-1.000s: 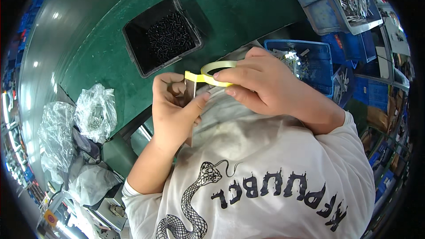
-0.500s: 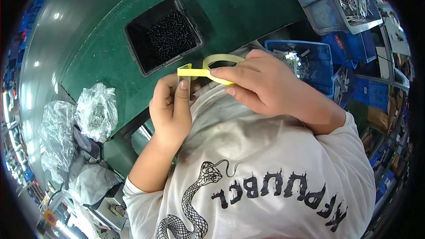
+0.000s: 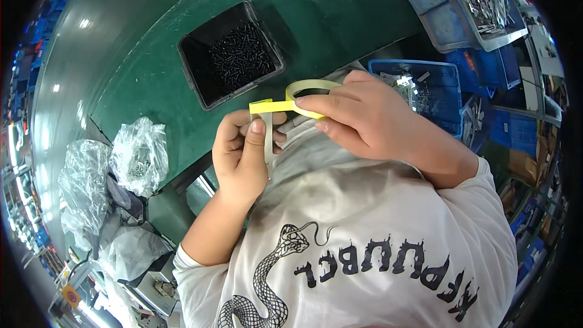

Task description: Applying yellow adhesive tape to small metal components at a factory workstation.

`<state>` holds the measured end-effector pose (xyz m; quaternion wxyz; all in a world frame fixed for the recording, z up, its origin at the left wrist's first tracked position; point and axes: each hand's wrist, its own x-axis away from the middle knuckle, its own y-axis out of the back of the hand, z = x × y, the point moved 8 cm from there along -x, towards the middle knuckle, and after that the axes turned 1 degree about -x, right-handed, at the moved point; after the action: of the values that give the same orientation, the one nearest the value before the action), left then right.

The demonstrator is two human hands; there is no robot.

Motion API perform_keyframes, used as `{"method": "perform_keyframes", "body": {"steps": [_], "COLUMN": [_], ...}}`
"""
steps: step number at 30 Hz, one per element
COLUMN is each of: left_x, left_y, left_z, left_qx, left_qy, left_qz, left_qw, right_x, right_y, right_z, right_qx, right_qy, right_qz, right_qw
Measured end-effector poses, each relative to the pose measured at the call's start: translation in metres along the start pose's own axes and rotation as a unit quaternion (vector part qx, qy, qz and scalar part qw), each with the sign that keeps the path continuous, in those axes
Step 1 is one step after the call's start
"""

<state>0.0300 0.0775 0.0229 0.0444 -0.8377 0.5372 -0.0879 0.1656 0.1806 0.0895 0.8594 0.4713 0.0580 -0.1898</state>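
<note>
Between thumb and fingers, my left hand grips a thin, flat metal strip that stands upright with its lower end past my palm. Yellow tape is wrapped over the strip's top end and runs straight across to the roll of yellow tape. My right hand pinches that roll at its near side, index finger along it and thumb below. Both hands are close together in front of my shirt.
On the green table sits a black bin of small black cylindrical parts. A blue basket with metal pieces is at the right, below a blue tray of metal strips. Clear plastic bags lie at the left.
The tape now lies folded down over the strip's end, where it stood up in a loop before. More of the strip shows below my left thumb. The whole view has shifted slightly.
</note>
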Motion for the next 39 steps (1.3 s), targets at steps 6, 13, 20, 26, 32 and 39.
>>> {"method": "perform_keyframes", "body": {"steps": [6, 13, 20, 26, 32, 39], "left_x": [-0.001, 0.0, -0.009, -0.031, -0.054, -0.081], "left_y": [0.002, 0.005, 0.002, -0.006, -0.013, -0.004], "left_z": [0.002, 0.005, 0.004, -0.035, -0.071, -0.065], "left_qx": [0.009, 0.067, 0.053, -0.073, -0.136, -0.241], "left_qy": [-0.004, 0.038, 0.087, 0.008, -0.008, 0.017], "left_qz": [0.001, 0.008, -0.024, -0.079, -0.113, -0.13], "left_qw": [1.0, 0.997, 0.994, 0.994, 0.984, 0.962], "right_x": [-0.003, -0.008, -0.006, -0.018, -0.035, -0.053], "right_y": [-0.004, -0.009, -0.01, 0.011, 0.038, 0.028], "right_z": [-0.004, -0.009, 0.006, 0.005, 0.011, -0.004], "right_qx": [0.004, -0.01, 0.106, 0.21, 0.31, 0.359], "right_qy": [0.001, 0.013, 0.143, 0.137, 0.122, 0.071], "right_qz": [0.016, 0.03, 0.004, -0.049, -0.064, -0.044], "right_qw": [1.0, 0.999, 0.984, 0.967, 0.941, 0.929]}}
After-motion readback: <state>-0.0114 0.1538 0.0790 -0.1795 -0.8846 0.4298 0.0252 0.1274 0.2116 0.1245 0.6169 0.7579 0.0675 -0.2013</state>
